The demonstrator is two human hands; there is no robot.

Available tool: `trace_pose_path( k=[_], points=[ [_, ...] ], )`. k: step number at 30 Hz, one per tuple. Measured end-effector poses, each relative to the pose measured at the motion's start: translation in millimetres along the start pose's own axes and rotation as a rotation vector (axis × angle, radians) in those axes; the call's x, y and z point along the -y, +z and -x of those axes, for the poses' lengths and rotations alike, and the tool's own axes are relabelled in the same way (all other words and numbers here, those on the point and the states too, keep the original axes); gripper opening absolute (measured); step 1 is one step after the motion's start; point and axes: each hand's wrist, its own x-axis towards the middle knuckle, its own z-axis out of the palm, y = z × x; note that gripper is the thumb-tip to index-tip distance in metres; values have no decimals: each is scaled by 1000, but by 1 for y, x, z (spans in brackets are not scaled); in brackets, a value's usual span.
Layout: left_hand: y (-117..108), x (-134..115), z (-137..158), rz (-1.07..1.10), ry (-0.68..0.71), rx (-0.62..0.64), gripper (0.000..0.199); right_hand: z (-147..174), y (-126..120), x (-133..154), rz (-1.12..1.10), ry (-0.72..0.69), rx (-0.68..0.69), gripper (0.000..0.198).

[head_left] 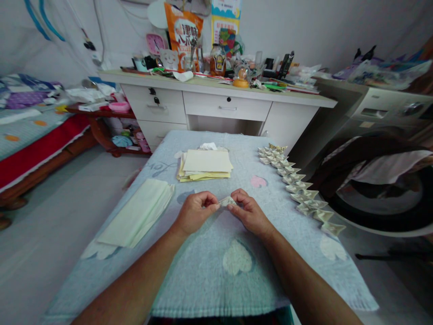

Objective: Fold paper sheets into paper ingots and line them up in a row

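Between my two hands, above the blue cloth, is a small piece of folded paper. My left hand pinches its left end between thumb and fingers. On its right end, my right hand has thumb and fingers closed. Beyond the hands lies a stack of cream and yellow paper sheets. Left of my left hand is a pile of long pale-green paper. Along the right side of the cloth runs a row of several folded paper pieces with pointed ends.
A patterned blue cloth covers the table. Behind it stands a white desk crowded with a jar, an orange snack bag and clutter. An open washing machine with clothes is at the right, a bed at the left.
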Motion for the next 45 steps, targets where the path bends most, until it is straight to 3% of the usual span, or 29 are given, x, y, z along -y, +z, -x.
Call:
trace_pose_path(
  k=[11,16,21,26,34,45],
  points=[
    [4,1,-1,299,-49,8,27,-1,1,0,-49,-2,5,27],
    [4,2,-2,272,-73,43,26,-1,1,-3,-39,12,7,28],
    [5,2,-2,130,-44,139,38,-1,2,-1,42,-12,33,32],
    [8,4,-1,16,-25,147,25,-1,5,6,146,-68,82,33],
    [7,9,-3,115,-49,105,23,1,-1,0,171,-84,29,15],
    [7,7,-3,168,-34,65,21,1,-1,5,71,-61,16,22]
  ],
)
